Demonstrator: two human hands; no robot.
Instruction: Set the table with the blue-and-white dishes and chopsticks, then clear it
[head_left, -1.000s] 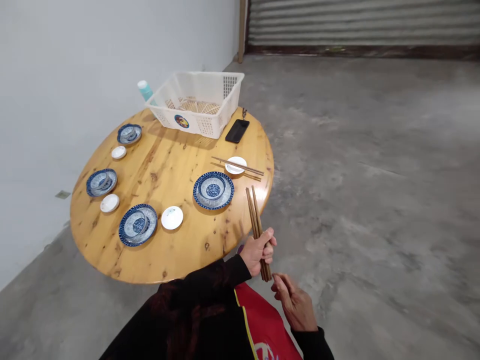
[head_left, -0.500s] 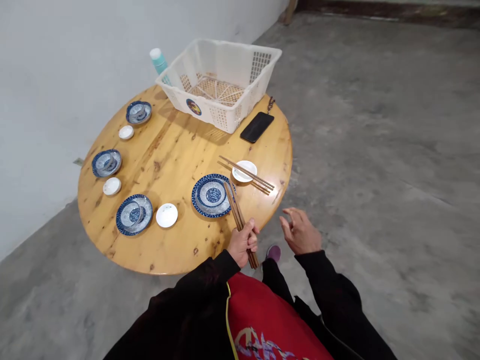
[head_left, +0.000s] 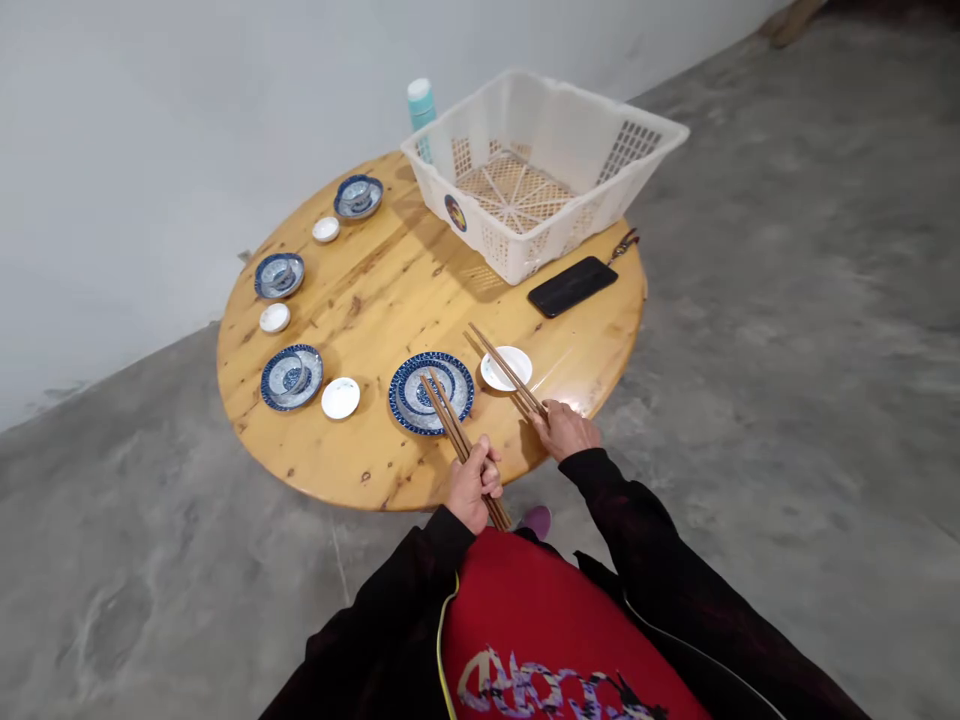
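My left hand (head_left: 472,487) is closed around a bundle of brown chopsticks (head_left: 454,430), whose far tips reach over a blue-and-white plate (head_left: 400,412) with a patterned bowl on it. My right hand (head_left: 568,431) has its fingers closed on the near end of another pair of chopsticks (head_left: 504,364). That pair lies across a small white dish (head_left: 519,362) to the right of the plate. Part of the bundle is hidden inside my left fist.
A white plastic basket (head_left: 517,250) stands at the back of the round wooden table (head_left: 375,320), a light blue bottle (head_left: 421,108) behind it. A black phone (head_left: 573,287) lies in front. Several blue-patterned settings, including a nearer plate (head_left: 311,362), and white dishes (head_left: 341,398) line the left.
My right hand has moved from beside the table edge to the pair of chopsticks and closed on their near end. My left hand keeps its bundle. The view has shifted, moving the table rightward.
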